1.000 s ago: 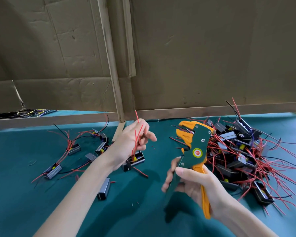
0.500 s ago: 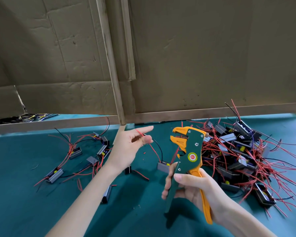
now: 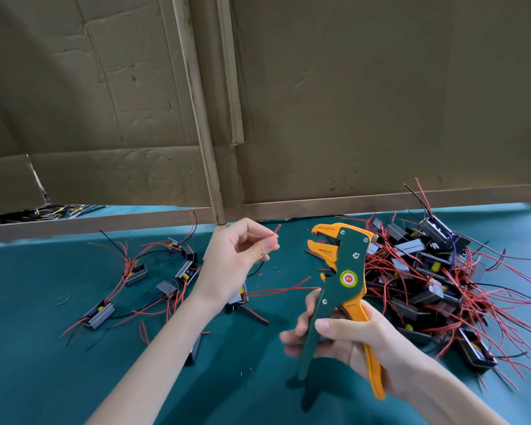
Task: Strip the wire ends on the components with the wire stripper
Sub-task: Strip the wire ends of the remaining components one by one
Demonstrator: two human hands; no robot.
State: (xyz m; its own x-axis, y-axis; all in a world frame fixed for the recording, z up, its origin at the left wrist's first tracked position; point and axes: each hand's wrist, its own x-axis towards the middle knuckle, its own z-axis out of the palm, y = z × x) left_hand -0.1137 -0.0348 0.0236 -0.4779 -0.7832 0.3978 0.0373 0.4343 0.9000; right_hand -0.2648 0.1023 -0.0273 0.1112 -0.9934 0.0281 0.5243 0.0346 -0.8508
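My left hand [image 3: 238,259] is raised over the green table and pinches the tip of a red wire [image 3: 275,230] between thumb and fingers. Below that hand hangs the wire's small black component [image 3: 239,297], mostly hidden, with another red wire running right from it. My right hand [image 3: 353,338] grips the handles of the green and orange wire stripper [image 3: 339,271], held upright with its orange jaws apart and pointing left. The jaws are a little right of the pinched wire tip and do not touch it.
A big heap of black components with red and black wires [image 3: 436,280] lies on the right of the green table [image 3: 43,363]. Several separate components [image 3: 135,274] lie on the left. Cardboard walls and a wooden post [image 3: 209,167] close off the back.
My left hand turned from an open palm to a pinch on a red wire tip and rose slightly. The component now hangs beneath it. The stripper stayed about where it was.
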